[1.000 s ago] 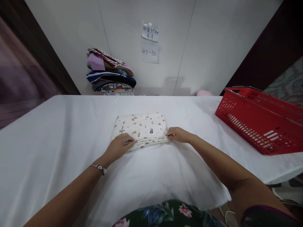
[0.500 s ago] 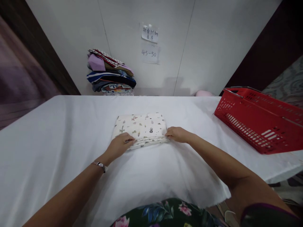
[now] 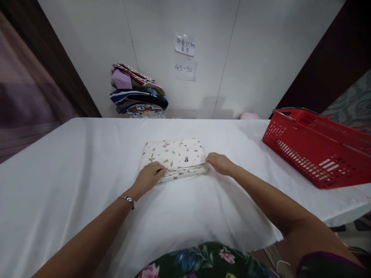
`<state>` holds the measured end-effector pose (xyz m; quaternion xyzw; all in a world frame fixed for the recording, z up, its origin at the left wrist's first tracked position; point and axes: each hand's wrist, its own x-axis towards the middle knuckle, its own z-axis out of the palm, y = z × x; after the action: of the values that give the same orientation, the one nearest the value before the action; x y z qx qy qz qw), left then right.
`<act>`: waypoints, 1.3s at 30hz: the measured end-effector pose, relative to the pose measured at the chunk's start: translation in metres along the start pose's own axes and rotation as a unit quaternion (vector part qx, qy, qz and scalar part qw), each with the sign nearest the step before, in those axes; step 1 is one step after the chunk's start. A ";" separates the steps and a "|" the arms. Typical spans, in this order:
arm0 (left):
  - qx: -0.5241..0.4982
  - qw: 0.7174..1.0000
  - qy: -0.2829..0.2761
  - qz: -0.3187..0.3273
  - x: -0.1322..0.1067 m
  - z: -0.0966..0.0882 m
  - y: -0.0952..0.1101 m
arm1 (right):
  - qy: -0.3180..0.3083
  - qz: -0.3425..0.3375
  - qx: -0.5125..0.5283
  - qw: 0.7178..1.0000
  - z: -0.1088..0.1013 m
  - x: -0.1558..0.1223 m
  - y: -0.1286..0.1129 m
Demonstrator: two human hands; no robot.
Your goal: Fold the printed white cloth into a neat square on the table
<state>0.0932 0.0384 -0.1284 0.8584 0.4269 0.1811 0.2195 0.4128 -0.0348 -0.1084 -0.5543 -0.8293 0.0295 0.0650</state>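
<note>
A white cloth with small printed figures [image 3: 176, 152] lies folded into a flat rectangle on the white-covered table [image 3: 185, 208]. Its layered edges face me. My left hand [image 3: 149, 175] pinches the near left corner of the top layer, fingers closed. At the near right corner, my right hand [image 3: 219, 163] is closed on the same layer. Between the hands the top edge is lifted slightly off the layers below. The fingertips of both hands are partly hidden.
On the right of the table stands a red plastic basket [image 3: 315, 148] with slotted sides. A stack of folded fabrics [image 3: 139, 92] rises behind the far edge, against a pale wall with two paper notes [image 3: 185, 58]. A purple curtain [image 3: 29, 88] hangs at the left.
The top layer's near edge has been raised a little, widening the gap above the lower layers. My right hand has shifted slightly outward. The whole view has tilted slightly.
</note>
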 end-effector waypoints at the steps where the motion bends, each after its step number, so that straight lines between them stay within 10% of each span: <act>1: 0.000 1.000 0.003 0.000 0.000 0.000 0.000 | 0.001 -0.004 0.007 1.000 0.001 -0.002 0.001; 25: 0.005 0.999 0.018 -0.028 0.000 0.004 0.000 | -0.094 -0.060 -0.063 0.992 0.006 0.011 -0.002; 39: -0.028 0.998 0.049 0.040 -0.006 0.005 -0.003 | 0.008 -0.049 -0.031 0.998 0.005 -0.016 -0.002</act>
<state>0.0904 0.0338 -0.1353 0.8583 0.3975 0.2431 0.2152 0.4161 -0.0502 -0.1141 -0.5148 -0.8555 -0.0040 0.0558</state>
